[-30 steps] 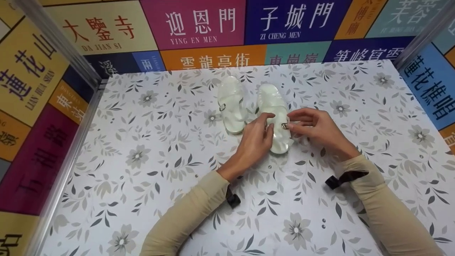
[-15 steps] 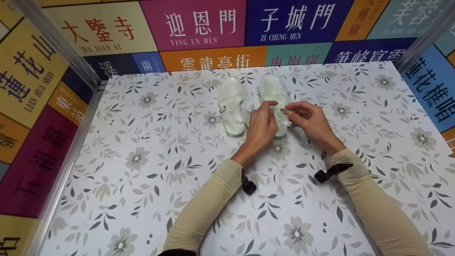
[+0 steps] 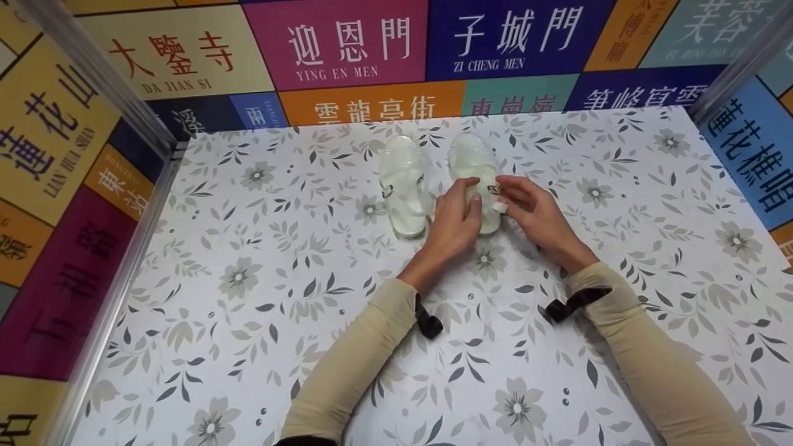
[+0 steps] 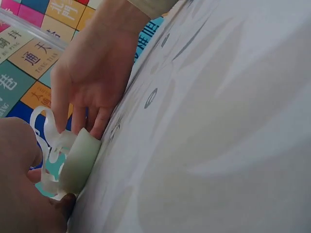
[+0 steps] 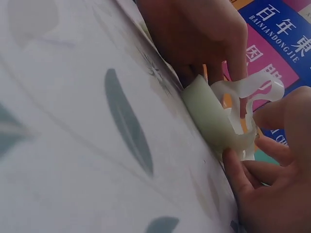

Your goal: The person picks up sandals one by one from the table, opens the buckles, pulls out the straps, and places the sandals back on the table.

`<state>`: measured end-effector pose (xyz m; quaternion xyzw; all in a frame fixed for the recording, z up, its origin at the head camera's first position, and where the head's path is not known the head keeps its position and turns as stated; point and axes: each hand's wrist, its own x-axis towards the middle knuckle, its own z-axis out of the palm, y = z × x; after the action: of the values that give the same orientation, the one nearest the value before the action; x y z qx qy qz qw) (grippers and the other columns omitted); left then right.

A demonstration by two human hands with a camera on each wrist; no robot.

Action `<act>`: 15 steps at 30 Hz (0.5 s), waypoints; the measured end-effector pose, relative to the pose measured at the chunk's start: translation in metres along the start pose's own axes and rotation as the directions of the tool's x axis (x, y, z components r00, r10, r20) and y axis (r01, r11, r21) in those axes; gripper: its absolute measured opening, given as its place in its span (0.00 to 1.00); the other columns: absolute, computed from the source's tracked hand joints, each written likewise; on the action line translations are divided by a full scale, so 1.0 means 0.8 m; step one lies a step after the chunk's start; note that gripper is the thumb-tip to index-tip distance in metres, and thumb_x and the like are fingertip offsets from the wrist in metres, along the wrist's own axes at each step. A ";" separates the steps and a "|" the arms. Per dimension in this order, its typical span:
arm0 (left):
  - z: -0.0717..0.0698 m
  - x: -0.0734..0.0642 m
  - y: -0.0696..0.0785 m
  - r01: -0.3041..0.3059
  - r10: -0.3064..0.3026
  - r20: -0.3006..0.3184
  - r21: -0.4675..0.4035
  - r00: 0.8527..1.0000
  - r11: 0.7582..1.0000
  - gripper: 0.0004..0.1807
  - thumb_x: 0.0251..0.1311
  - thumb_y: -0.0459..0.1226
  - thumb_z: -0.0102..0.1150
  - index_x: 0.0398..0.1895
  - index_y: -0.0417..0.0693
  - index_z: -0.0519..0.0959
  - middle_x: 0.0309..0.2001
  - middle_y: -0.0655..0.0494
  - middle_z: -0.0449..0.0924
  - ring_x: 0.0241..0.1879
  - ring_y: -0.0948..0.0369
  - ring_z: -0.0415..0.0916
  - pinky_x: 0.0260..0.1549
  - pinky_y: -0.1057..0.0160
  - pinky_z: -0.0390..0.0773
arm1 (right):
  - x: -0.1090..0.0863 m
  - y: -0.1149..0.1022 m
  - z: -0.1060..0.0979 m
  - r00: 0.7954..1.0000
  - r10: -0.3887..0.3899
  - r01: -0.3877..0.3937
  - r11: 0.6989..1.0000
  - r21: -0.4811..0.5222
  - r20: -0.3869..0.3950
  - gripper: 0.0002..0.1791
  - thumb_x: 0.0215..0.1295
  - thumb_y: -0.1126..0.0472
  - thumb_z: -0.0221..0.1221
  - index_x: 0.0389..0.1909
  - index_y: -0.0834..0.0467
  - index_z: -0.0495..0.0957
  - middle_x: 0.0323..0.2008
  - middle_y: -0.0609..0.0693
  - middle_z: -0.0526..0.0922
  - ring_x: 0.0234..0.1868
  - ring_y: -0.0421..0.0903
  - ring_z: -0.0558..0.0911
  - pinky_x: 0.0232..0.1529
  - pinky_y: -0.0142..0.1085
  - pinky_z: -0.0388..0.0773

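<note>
Two pale, pearly sandals stand side by side at the back of the table in the head view. Both hands hold the right-hand sandal (image 3: 471,158). My left hand (image 3: 451,226) grips its left side, thumb and forefinger at the straps. On the other side my right hand (image 3: 545,223) has its fingers beside the small metal buckle (image 3: 494,189) and its thumb at the strap. In the right wrist view a right fingertip touches the edge of the sole (image 5: 209,114), which rests on the tabletop. The left-hand sandal (image 3: 406,186) lies untouched just left of my left hand.
A white tabletop (image 3: 347,347) with grey flowers and leaves spreads under everything. Colourful printed panels (image 3: 353,43) stand along the back and both sides. Dark straps with small cameras sit at both wrists, such as the right wrist camera (image 3: 556,311).
The right-hand sandal has slid away from me until level with the other one, both hands going with it. Over the last half second it has shifted slightly left.
</note>
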<state>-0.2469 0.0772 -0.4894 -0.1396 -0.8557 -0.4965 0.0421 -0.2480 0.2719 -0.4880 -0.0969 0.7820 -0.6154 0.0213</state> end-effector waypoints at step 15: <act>-0.073 -0.016 0.046 -0.203 0.195 -0.113 -0.062 0.974 0.977 0.21 0.81 0.37 0.53 0.73 0.48 0.75 0.75 0.52 0.75 0.75 0.55 0.69 0.76 0.57 0.70 | -0.009 -0.097 0.051 0.995 -0.102 0.096 0.972 0.213 0.015 0.26 0.83 0.63 0.57 0.77 0.62 0.71 0.75 0.60 0.77 0.77 0.56 0.76 0.76 0.38 0.76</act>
<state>-0.2286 0.0414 -0.4319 -0.1995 -0.8150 -0.5278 0.1321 -0.2248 0.2170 -0.4238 -0.1409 0.7057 -0.6943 0.0110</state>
